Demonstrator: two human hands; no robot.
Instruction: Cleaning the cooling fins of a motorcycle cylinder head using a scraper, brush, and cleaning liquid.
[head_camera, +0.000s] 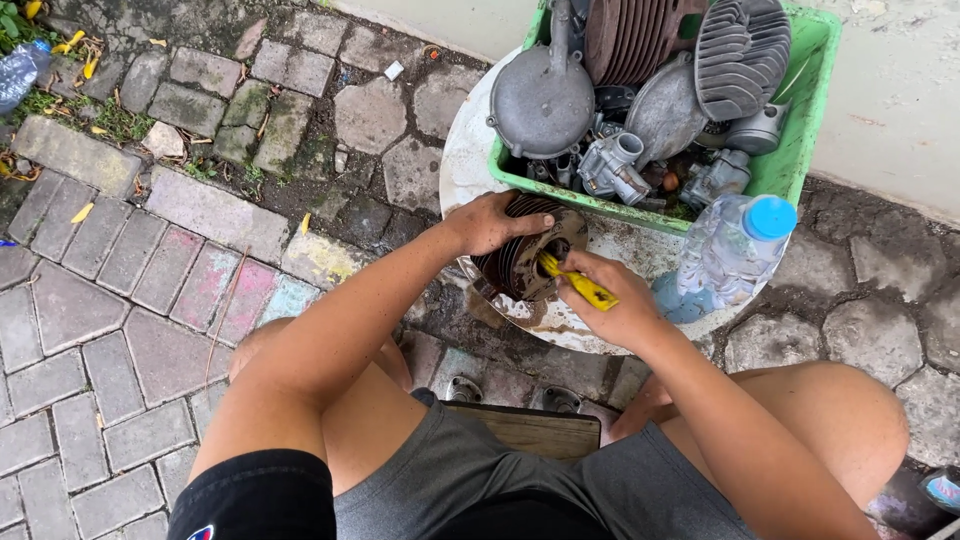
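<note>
Green crate (812, 120) of grey engine parts (640, 90), blue-capped plastic bottle (735, 250) — mossy paving stones (150, 280)

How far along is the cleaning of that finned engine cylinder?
Done: can't tell; the finned cylinder still looks rusty and dark. In hand: left hand steadies it on the round white tray while the right hand works a yellow-handled tool in its bore. Left: other parts wait in the green bin.

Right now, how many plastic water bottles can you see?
2. One clear bottle with a blue cap stands on the round white table, right of the green crate. Another bottle lies on the ground at the far left edge, partly cut off. Others may be hidden.
</note>
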